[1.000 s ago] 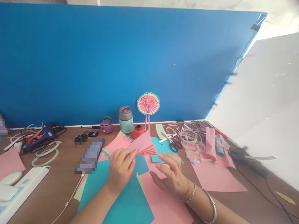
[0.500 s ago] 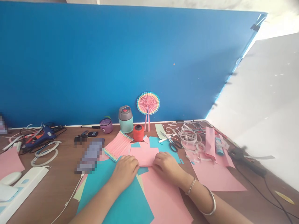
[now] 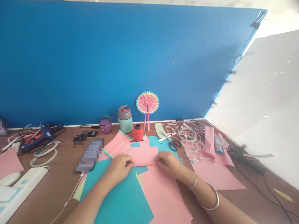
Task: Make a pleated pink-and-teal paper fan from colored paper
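A folded piece of pink paper (image 3: pixel 144 156) lies flat between my hands, its near edge toward me. My left hand (image 3: pixel 121 167) pinches the paper's left near corner, with thumb and fingers together. At the opposite corner, my right hand (image 3: pixel 166 163) grips the edge in the same curled way. Below them are a large teal sheet (image 3: pixel 116 196) and a pink sheet (image 3: pixel 165 196). Just behind my left hand rests a pleated pink paper strip (image 3: pixel 118 143) with striped edges. Scissors (image 3: pixel 172 142) with dark handles lie open beyond my right hand.
A finished round paper fan (image 3: pixel 147 102) leans on the blue panel. Near it stand a red thread spool (image 3: pixel 138 133), a teal flask (image 3: pixel 125 119) and a purple cup (image 3: pixel 105 125). A blue glue gun (image 3: pixel 43 136) and power strip (image 3: pixel 23 193) are left; paper strips (image 3: pixel 189 135) are right.
My left hand has slid left and my right hand slightly right, out to the corners of the folded pink paper. More of the paper shows between them.
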A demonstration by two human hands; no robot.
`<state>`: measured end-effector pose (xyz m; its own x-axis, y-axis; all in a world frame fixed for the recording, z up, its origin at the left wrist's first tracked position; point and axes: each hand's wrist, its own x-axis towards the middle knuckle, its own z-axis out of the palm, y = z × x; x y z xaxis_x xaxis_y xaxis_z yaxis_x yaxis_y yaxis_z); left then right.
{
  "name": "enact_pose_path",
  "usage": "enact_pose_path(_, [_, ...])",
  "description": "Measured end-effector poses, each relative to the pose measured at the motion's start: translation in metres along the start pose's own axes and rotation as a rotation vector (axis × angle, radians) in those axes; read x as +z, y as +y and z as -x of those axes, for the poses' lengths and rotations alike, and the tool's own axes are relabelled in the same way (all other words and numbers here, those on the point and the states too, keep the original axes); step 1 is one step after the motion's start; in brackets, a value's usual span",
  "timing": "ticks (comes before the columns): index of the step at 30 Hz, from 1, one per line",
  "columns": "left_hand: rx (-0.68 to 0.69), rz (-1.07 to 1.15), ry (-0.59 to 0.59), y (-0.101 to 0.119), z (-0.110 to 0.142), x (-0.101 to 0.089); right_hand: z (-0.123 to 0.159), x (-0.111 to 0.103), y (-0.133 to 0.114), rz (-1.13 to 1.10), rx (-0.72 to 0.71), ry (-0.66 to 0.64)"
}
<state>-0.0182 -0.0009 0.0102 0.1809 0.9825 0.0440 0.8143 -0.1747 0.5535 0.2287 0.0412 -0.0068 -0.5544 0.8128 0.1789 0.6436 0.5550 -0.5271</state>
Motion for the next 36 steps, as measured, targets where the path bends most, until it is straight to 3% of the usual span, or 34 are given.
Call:
enact_pose_path(17, [-0.026,0.015,0.132,-0.011,-0.008,0.013,-0.004,0.003,0.006,-0.073,0.076,0.038])
enact_pose_path(29, [-0.032,-0.056,0.059,-0.007,-0.006,0.011,-0.005,0.004,0.007,-0.084,0.12,-0.006])
enact_pose_path(32, [0.034,-0.121,0.082,-0.006,-0.004,0.012,-0.004,0.004,0.005,-0.033,0.101,0.007])
enact_pose_path(36, [0.25,-0.237,0.119,-0.002,-0.001,0.016,-0.004,0.006,-0.003,0.189,-0.082,0.054])
